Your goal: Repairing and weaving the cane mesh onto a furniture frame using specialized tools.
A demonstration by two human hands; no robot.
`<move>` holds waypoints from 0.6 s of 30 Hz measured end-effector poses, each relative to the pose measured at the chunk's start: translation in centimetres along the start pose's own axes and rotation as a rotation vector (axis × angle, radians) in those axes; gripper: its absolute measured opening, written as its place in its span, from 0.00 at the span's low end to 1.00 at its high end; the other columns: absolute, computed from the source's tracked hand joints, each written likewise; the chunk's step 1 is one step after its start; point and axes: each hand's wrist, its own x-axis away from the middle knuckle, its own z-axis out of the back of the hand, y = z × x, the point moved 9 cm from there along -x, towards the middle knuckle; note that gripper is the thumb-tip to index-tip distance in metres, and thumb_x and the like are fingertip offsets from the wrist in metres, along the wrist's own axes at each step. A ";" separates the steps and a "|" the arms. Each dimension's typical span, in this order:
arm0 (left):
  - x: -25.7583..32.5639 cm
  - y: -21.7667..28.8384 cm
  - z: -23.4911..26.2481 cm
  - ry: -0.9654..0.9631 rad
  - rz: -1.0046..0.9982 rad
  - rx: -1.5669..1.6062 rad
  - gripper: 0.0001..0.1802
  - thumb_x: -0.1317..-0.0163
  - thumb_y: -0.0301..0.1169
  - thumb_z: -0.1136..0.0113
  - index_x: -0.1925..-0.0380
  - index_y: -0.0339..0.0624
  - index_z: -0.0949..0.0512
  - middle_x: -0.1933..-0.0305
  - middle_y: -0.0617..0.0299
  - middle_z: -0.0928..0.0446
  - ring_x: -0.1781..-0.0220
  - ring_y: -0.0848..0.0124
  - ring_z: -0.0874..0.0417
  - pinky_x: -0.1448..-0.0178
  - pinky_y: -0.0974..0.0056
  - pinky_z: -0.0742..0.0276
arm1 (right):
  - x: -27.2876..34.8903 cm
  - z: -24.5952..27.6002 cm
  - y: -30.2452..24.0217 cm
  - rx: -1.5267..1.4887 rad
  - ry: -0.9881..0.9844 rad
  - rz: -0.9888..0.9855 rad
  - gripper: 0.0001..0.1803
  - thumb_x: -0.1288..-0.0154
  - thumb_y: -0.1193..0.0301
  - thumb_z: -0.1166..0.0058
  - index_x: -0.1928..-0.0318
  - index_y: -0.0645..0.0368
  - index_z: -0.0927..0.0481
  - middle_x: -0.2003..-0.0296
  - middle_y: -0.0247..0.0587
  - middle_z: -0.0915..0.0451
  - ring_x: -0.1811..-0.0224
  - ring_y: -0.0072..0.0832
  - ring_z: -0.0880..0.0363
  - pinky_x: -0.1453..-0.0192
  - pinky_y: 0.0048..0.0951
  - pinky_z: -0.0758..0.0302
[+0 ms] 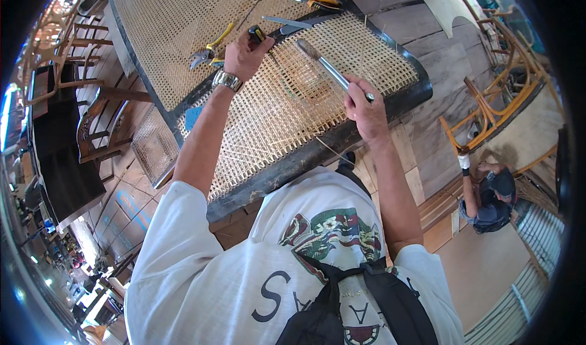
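Observation:
Before me lies a woven cane panel (244,143) in a black frame, with loose strand ends sticking up. My left hand (243,61) rests over its far left part, closed around a black-and-yellow handled tool (257,35) whose working end I cannot make out. Over the right part, my right hand (367,114) grips a silver-handled tool (332,71) with a dull brown head, tilted up and to the left. Beside my left hand are yellow-handled pliers (210,53). Farther off lie a grey blade-like tool (287,22) and another pair of yellow-and-black pliers (317,2).
A second cane section (165,33) adjoins on the far left, with a thin hooked rod (254,6) on it. A blue piece (193,118) sits at the frame's left edge. Wooden chair frames (97,119) stand left. At right, a person (491,192) works by another wooden frame (488,113).

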 end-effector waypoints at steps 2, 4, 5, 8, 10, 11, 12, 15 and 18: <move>0.6 0.4 -0.1 -0.020 -0.005 -0.006 0.24 0.41 0.49 0.28 0.59 0.39 0.18 0.74 0.62 0.17 0.73 0.74 0.20 0.66 0.64 0.24 | 0.1 -0.6 0.7 -0.061 0.018 -0.008 0.16 0.28 0.68 0.49 0.46 0.63 0.19 0.71 0.28 0.28 0.71 0.15 0.31 0.70 0.19 0.32; 1.1 1.4 -0.3 -0.041 -0.012 -0.012 0.24 0.41 0.49 0.28 0.59 0.39 0.18 0.74 0.62 0.17 0.73 0.74 0.20 0.66 0.64 0.24 | 0.3 -0.8 1.0 -0.122 0.038 -0.016 0.16 0.28 0.68 0.49 0.46 0.63 0.19 0.71 0.28 0.28 0.71 0.15 0.31 0.70 0.19 0.32; 1.3 1.8 0.0 -0.012 -0.013 0.006 0.23 0.40 0.48 0.28 0.59 0.39 0.18 0.73 0.62 0.16 0.72 0.74 0.19 0.65 0.64 0.23 | 0.4 -1.0 1.0 -0.118 0.040 -0.015 0.15 0.28 0.67 0.49 0.47 0.62 0.19 0.71 0.28 0.28 0.71 0.15 0.31 0.70 0.19 0.32; 1.3 1.1 0.2 -0.002 0.005 0.022 0.20 0.38 0.46 0.28 0.58 0.41 0.18 0.72 0.64 0.17 0.71 0.77 0.20 0.63 0.66 0.24 | 0.6 -1.3 0.9 -0.106 0.028 -0.025 0.15 0.28 0.68 0.48 0.47 0.62 0.19 0.71 0.29 0.28 0.71 0.15 0.31 0.70 0.20 0.32; 1.3 0.5 -0.1 -0.021 0.023 0.020 0.19 0.37 0.45 0.29 0.56 0.43 0.18 0.71 0.67 0.17 0.69 0.80 0.22 0.62 0.68 0.24 | 0.5 -1.4 1.0 -0.099 0.014 -0.035 0.15 0.28 0.68 0.48 0.47 0.63 0.19 0.71 0.29 0.28 0.71 0.15 0.31 0.71 0.20 0.32; 1.4 0.6 -0.7 -0.051 0.021 0.037 0.19 0.36 0.45 0.29 0.56 0.43 0.18 0.71 0.67 0.17 0.69 0.80 0.22 0.62 0.68 0.24 | 0.4 -1.3 1.1 -0.097 0.014 -0.037 0.15 0.28 0.68 0.49 0.47 0.63 0.19 0.71 0.29 0.27 0.72 0.15 0.31 0.71 0.20 0.32; 1.5 0.7 -1.1 -0.080 0.018 0.054 0.19 0.36 0.45 0.29 0.56 0.43 0.18 0.71 0.68 0.17 0.69 0.80 0.22 0.62 0.68 0.24 | 0.4 -1.3 1.1 -0.094 0.014 -0.038 0.15 0.28 0.68 0.49 0.47 0.63 0.19 0.71 0.29 0.27 0.72 0.15 0.31 0.72 0.20 0.33; 1.5 1.4 -1.4 -0.132 0.008 0.038 0.20 0.38 0.42 0.28 0.55 0.40 0.19 0.69 0.62 0.14 0.68 0.77 0.16 0.61 0.67 0.22 | 0.6 -2.1 0.6 -0.016 0.070 0.028 0.15 0.28 0.68 0.50 0.47 0.63 0.20 0.72 0.29 0.27 0.73 0.15 0.31 0.73 0.20 0.33; 0.9 0.7 -0.5 -0.089 0.008 0.071 0.21 0.38 0.44 0.28 0.56 0.40 0.19 0.68 0.62 0.14 0.68 0.76 0.17 0.60 0.65 0.21 | 0.5 -3.2 2.1 0.066 -0.090 -0.096 0.15 0.28 0.68 0.50 0.47 0.62 0.20 0.73 0.29 0.28 0.74 0.15 0.31 0.74 0.19 0.34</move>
